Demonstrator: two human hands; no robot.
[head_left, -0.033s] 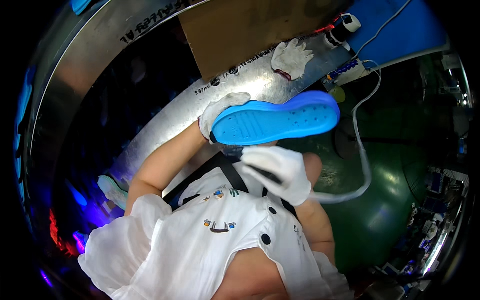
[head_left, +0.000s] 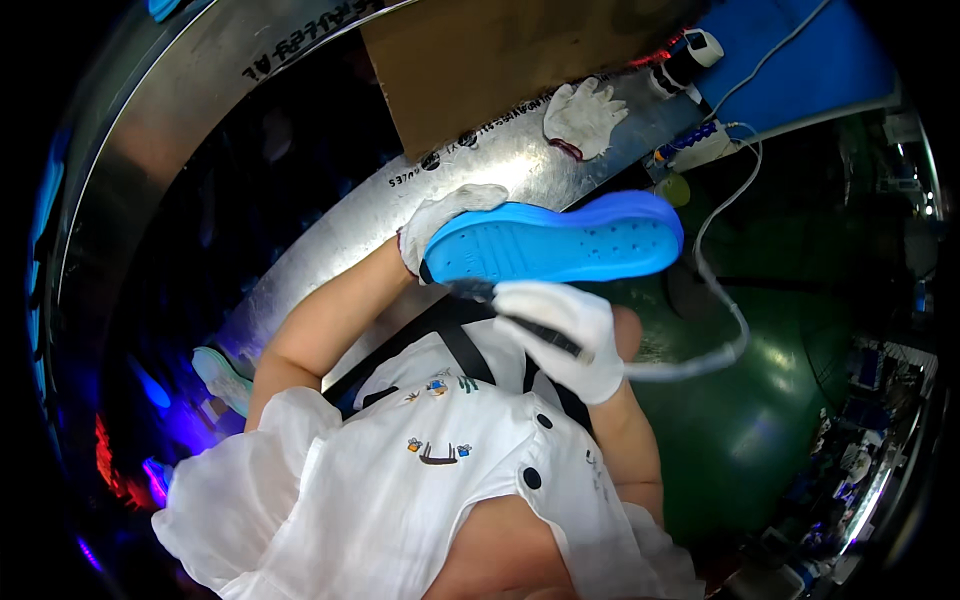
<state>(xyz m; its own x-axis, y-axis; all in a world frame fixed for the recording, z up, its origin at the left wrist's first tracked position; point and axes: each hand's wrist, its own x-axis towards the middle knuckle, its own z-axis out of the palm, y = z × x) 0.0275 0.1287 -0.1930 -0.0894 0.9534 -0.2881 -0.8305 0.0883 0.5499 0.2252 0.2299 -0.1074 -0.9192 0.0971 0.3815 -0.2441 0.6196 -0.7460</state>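
Note:
A bright blue shoe sole, studded with small holes at its right end and grooved at its left, is held up in front of me. My left hand, in a white glove, grips it by the left end, with the fingers behind the far edge. Below the sole, my white-gloved right hand is closed around a slim dark tool. Its blurred dark tip lies at or close to the sole's near edge. A pale hose trails from this hand to the right.
A metal ledge curves beyond my left arm, with a loose white glove on it. Brown board stands behind. At far right are a blue surface and a black-and-white device. A pale shoe sits at left.
My right hand has risen slightly, and the dark tool's tip has shifted left along the sole's near edge. The sole has moved a little to the right, its right end lower.

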